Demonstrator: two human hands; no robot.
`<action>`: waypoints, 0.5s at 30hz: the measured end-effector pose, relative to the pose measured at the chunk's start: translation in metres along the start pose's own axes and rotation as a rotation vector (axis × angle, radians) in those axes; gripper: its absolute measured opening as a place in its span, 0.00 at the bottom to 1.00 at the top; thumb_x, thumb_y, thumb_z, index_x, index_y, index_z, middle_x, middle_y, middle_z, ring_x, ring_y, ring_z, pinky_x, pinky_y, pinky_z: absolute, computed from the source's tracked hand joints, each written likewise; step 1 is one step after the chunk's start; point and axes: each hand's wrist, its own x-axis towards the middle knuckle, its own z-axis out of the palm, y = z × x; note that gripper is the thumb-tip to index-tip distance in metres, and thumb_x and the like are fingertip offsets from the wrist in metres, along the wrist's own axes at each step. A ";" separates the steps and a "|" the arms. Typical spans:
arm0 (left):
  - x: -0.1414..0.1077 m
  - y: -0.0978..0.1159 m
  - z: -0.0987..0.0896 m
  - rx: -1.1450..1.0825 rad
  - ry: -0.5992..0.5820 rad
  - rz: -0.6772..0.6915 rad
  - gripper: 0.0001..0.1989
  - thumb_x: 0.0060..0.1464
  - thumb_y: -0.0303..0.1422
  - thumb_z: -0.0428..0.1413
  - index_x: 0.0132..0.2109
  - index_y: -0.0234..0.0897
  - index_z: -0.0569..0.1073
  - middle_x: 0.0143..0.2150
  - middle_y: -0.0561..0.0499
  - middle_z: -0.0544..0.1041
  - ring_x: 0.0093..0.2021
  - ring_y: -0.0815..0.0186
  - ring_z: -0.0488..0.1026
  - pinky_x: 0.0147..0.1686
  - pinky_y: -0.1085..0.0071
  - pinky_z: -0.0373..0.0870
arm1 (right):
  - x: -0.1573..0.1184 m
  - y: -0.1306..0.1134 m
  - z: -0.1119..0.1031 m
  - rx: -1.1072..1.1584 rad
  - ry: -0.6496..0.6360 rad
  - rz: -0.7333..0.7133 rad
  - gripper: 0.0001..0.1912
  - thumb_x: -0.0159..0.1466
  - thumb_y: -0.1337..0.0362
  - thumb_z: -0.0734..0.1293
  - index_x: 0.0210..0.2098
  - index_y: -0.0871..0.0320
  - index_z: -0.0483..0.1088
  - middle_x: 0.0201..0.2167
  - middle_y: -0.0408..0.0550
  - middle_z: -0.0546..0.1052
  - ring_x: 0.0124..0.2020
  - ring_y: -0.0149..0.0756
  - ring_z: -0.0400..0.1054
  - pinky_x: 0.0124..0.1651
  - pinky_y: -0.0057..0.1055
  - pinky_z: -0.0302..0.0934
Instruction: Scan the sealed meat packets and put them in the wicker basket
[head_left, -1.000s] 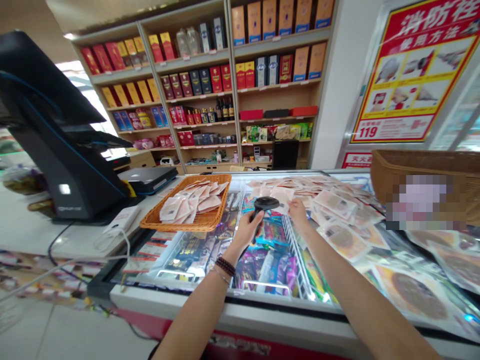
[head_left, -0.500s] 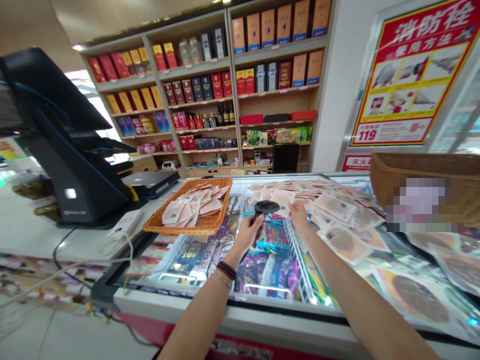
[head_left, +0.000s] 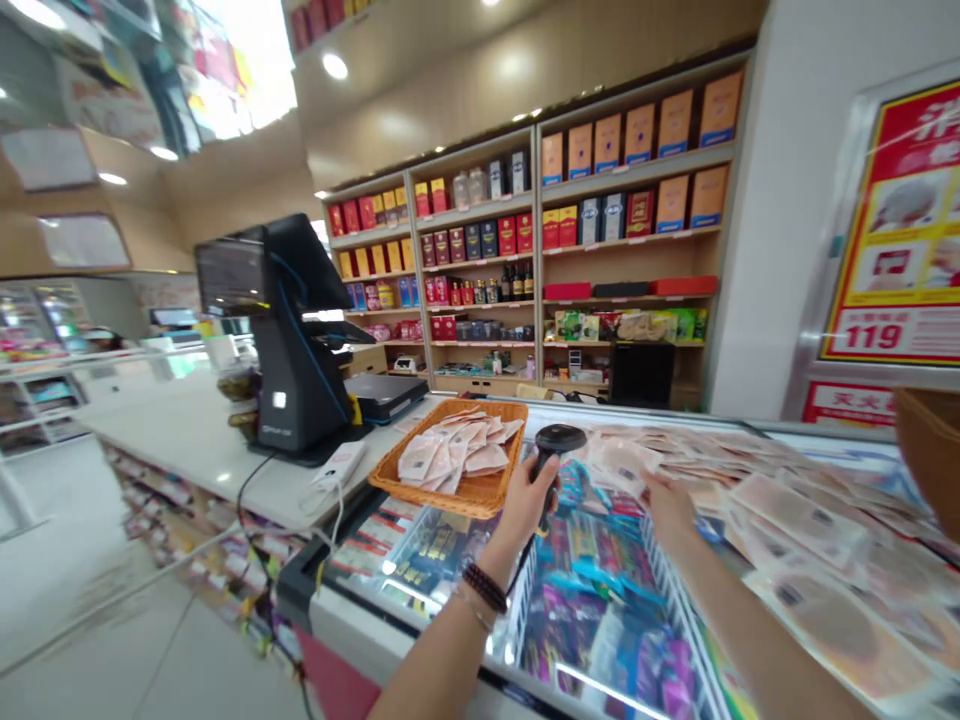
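Observation:
My left hand (head_left: 529,497) is wrapped round the handle of a black barcode scanner (head_left: 561,437), whose head points to the right. To its right, my right hand (head_left: 670,508) pinches the edge of a flat clear packet (head_left: 621,462) with a small dark label. The scanner head is close to this packet, apart from it. Many similar flat packets (head_left: 802,515) lie in a spread pile on the glass top of the freezer, right of my right hand. Left of the scanner, an orange wicker basket (head_left: 382,478) holds a heap of such packets.
Beneath the glass, wire baskets hold colourful wrapped goods (head_left: 592,560). A black checkout terminal (head_left: 289,340), a white power strip (head_left: 339,465) and cables are on the left counter. A brown basket (head_left: 934,450) stands at the right edge. Shelves of boxes (head_left: 480,240) line the back.
The view has swung left and up, so everything sits further right and lower in the picture. Both hands keep their holds on the scanner and the packet.

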 end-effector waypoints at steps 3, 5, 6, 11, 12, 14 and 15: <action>0.004 0.020 -0.032 -0.006 0.095 0.043 0.41 0.45 0.75 0.70 0.35 0.41 0.71 0.25 0.57 0.73 0.16 0.73 0.65 0.17 0.74 0.59 | -0.008 -0.009 0.034 0.114 -0.062 0.103 0.19 0.54 0.67 0.82 0.27 0.51 0.68 0.24 0.40 0.78 0.26 0.35 0.77 0.32 0.29 0.78; 0.004 0.034 -0.056 0.004 0.178 0.082 0.41 0.45 0.75 0.70 0.36 0.40 0.72 0.25 0.57 0.74 0.16 0.73 0.65 0.17 0.75 0.59 | -0.016 -0.018 0.060 0.128 -0.104 0.127 0.23 0.52 0.70 0.85 0.29 0.52 0.68 0.25 0.40 0.78 0.27 0.35 0.77 0.32 0.28 0.79; 0.003 0.041 -0.068 0.012 0.222 0.099 0.42 0.44 0.75 0.70 0.35 0.40 0.72 0.25 0.57 0.74 0.16 0.74 0.65 0.16 0.75 0.58 | -0.022 -0.022 0.074 0.130 -0.124 0.137 0.24 0.51 0.72 0.86 0.30 0.52 0.68 0.25 0.39 0.78 0.27 0.35 0.78 0.32 0.28 0.79; -0.011 0.073 -0.126 0.044 0.425 0.127 0.43 0.39 0.75 0.72 0.33 0.40 0.72 0.25 0.55 0.74 0.16 0.72 0.66 0.16 0.75 0.59 | -0.058 -0.034 0.145 0.129 -0.267 0.185 0.22 0.54 0.76 0.82 0.33 0.52 0.69 0.27 0.39 0.80 0.30 0.35 0.81 0.33 0.26 0.81; -0.015 0.078 -0.138 0.054 0.471 0.128 0.43 0.38 0.76 0.72 0.33 0.39 0.73 0.25 0.55 0.75 0.17 0.72 0.67 0.16 0.75 0.59 | -0.068 -0.033 0.158 0.112 -0.316 0.185 0.22 0.54 0.76 0.82 0.33 0.52 0.69 0.27 0.40 0.80 0.30 0.36 0.82 0.34 0.27 0.82; -0.024 0.087 -0.159 0.074 0.558 0.136 0.45 0.35 0.76 0.72 0.34 0.38 0.74 0.26 0.54 0.75 0.18 0.72 0.67 0.16 0.75 0.61 | -0.086 -0.028 0.185 0.077 -0.429 0.163 0.23 0.53 0.75 0.83 0.34 0.51 0.68 0.27 0.40 0.81 0.32 0.40 0.84 0.36 0.31 0.84; -0.028 0.091 -0.169 0.083 0.584 0.141 0.45 0.34 0.77 0.72 0.34 0.38 0.75 0.26 0.54 0.75 0.19 0.72 0.68 0.17 0.75 0.62 | -0.096 -0.024 0.198 0.062 -0.483 0.141 0.23 0.53 0.75 0.83 0.33 0.50 0.68 0.27 0.40 0.81 0.33 0.42 0.85 0.37 0.34 0.84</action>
